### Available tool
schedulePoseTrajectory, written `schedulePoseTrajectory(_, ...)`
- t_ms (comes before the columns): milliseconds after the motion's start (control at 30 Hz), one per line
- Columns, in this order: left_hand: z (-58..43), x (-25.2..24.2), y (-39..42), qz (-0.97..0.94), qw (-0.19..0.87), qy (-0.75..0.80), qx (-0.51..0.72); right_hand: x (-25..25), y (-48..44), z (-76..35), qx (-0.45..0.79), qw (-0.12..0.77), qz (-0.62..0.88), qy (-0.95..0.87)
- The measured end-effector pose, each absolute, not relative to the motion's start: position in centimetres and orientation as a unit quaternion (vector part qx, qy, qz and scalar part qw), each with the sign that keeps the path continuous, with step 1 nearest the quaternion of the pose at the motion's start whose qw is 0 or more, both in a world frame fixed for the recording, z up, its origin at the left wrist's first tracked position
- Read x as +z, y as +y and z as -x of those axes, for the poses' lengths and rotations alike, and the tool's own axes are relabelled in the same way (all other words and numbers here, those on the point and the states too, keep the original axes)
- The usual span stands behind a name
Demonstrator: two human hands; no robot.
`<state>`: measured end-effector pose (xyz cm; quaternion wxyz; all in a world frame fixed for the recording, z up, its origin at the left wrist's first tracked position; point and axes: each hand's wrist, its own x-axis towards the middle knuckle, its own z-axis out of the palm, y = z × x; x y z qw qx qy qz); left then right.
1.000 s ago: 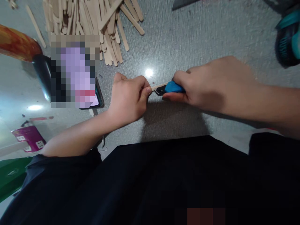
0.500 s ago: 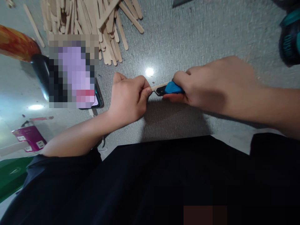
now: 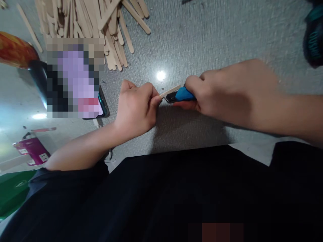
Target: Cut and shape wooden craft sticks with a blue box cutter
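Note:
My left hand (image 3: 137, 107) is closed in a pinch on one end of a short wooden stick (image 3: 169, 91), just above the grey textured floor (image 3: 202, 37). My right hand (image 3: 227, 90) is wrapped round a blue-handled cutter (image 3: 183, 95). The cutter's dark tip rests against the stick right beside my left fingertips. Most of the stick is hidden between the two hands.
A heap of several wooden craft sticks (image 3: 96, 20) lies at the top left. A phone (image 3: 102, 101) sits left of my left hand. A magenta power strip (image 3: 32, 153), a green object (image 3: 12, 193) and an orange object (image 3: 15, 50) are at the left; a teal-black tool (image 3: 314, 37) is top right.
The view has shifted slightly, so the stick heap sits further left. The stick between my hands now tilts up a little more to the right. Both hands keep their grip.

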<state>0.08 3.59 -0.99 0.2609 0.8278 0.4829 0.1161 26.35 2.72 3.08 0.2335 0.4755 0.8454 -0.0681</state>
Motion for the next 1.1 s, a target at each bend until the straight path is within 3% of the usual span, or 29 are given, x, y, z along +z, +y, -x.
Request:
schedulePoseTrajectory(267, 0.2, -0.85, 3.6, -0.823, 0.282, 0.484, 0.093, 2.51, 2.72, -26.92, -0.046, 0.231, -0.46, 0.856)
schedulePoseTrajectory(600, 0.36, -1.08, 3.62, -0.825, 0.271, 0.481, 0.119, 2.85, 2.85, -26.98, -0.104, 0.218, -0.469, 0.849)
schedulePoseTrajectory(1100, 0.22, -0.85, 3.57, -0.815, 0.286, 0.494, 0.103, 2.82, 2.66, -27.4, -0.018, 0.23, -0.444, 0.866)
